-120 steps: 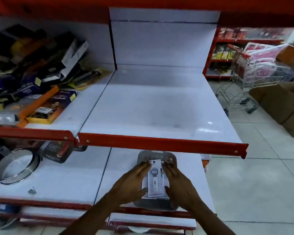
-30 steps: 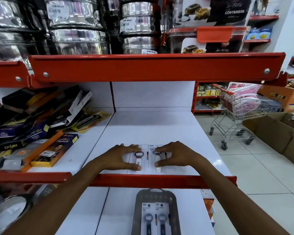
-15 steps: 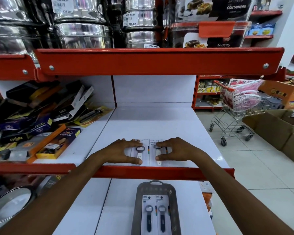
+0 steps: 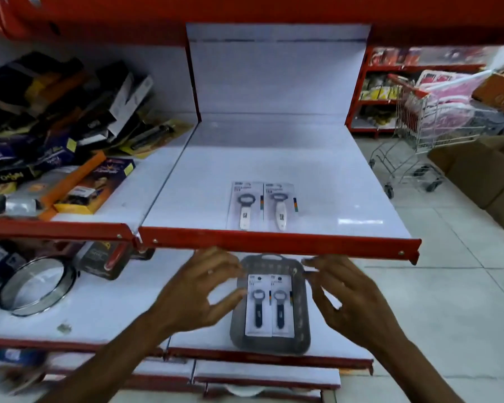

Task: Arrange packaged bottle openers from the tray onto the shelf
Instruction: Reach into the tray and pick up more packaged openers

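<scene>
Two packaged white-handled bottle openers (image 4: 262,205) lie side by side near the front edge of the white shelf (image 4: 274,158). One level lower, a grey tray (image 4: 300,324) holds two packaged dark-handled bottle openers (image 4: 269,305). My left hand (image 4: 198,292) hovers just left of the tray with fingers spread, holding nothing. My right hand (image 4: 349,298) hovers just right of the tray, fingers also apart and empty. Both hands are below the red shelf lip (image 4: 274,242).
Boxed goods (image 4: 58,135) are piled on the shelf section to the left. A round metal sieve (image 4: 38,286) lies on the lower shelf at the left. A shopping cart (image 4: 431,120) and cardboard boxes (image 4: 483,173) stand in the aisle to the right.
Both hands let go of the two white-handled packs on the shelf and dropped down to either side of the tray. The view tilted downward.
</scene>
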A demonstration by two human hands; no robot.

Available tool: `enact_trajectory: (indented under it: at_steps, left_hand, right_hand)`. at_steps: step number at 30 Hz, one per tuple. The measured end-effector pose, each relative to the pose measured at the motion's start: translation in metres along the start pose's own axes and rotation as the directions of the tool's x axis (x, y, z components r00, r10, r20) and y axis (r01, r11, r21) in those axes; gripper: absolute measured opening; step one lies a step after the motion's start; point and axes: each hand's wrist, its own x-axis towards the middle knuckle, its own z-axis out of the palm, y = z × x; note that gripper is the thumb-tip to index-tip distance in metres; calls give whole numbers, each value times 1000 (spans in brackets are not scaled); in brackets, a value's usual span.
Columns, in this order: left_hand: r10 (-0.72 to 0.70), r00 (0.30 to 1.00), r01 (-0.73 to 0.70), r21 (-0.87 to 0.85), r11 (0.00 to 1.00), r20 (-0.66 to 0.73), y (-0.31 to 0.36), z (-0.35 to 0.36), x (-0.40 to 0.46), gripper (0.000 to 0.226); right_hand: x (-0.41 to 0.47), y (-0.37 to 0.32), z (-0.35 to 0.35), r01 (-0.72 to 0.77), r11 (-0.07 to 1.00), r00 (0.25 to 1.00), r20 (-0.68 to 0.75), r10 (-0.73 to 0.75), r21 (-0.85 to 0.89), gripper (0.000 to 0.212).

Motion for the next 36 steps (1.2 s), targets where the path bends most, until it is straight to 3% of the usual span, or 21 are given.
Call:
enact_trajectory:
  at_steps: [2,3,6,8,10,13,16,17,21,25,29,30,32,33,34,36]
  left_hand:
    - [-102,976,109,-23,994,194,1,29,-18,33]
    - [-187,933,202,-17,979,308,-2,45,-23,41]
    - [-338,737,384,48,922,586,-24,93,-25,81]
    - [-356,631,380,125,916,689,-41,126,-14,107]
    - [-359,592,313,205,927,722,-55,154,0,125]
    - [-385,569,205,327,922,727,-69,184,13,144]
    - [-406,535,130,402,906,741,-77,200,17,148]
    - [-414,520,105,425,899,747,-79,202,17,145]
    - [-435,502,98,450,888,748,-87,207,16,134]
    - [-439,490,178,407,896,753,-90,211,16,132]
    - [-433,499,126,432,893,750,-91,212,17,131]
    - [-430,507,105,442,891,747,-91,211,18,132]
    - [-426,531,87,453,887,732,-91,208,19,133]
    - [-425,546,84,457,886,722,-91,205,20,133]
    - [-426,560,87,461,883,711,-89,201,20,133]
    - [-436,584,116,462,879,685,-84,191,19,132]
  right_hand:
    - [-21,3,26,-42,999,990,135,42,3,22]
    - [-28,6,41,-124,992,963,243,119,6,29]
    - [-33,24,91,-370,928,741,587,325,-47,70]
    - [-29,41,126,-381,918,556,765,326,-114,98]
    - [-19,53,155,-360,922,444,843,304,-142,114]
    - [-9,61,188,-380,909,395,859,326,-170,116]
    - [-8,69,205,-469,858,332,858,392,-211,116]
    - [-9,71,208,-445,865,317,862,395,-232,119]
    - [-5,63,200,-60,954,339,893,295,-292,132]
    - [3,61,197,28,947,342,893,291,-319,123]
    - [6,59,199,49,938,290,903,317,-344,114]
    - [5,58,200,66,932,319,893,317,-355,108]
    - [2,58,200,113,884,559,765,321,-454,89]
    - [2,59,199,105,868,643,698,313,-486,81]
    - [1,60,200,85,895,615,730,298,-437,80]
    - [1,64,200,6,962,441,864,242,-273,99]
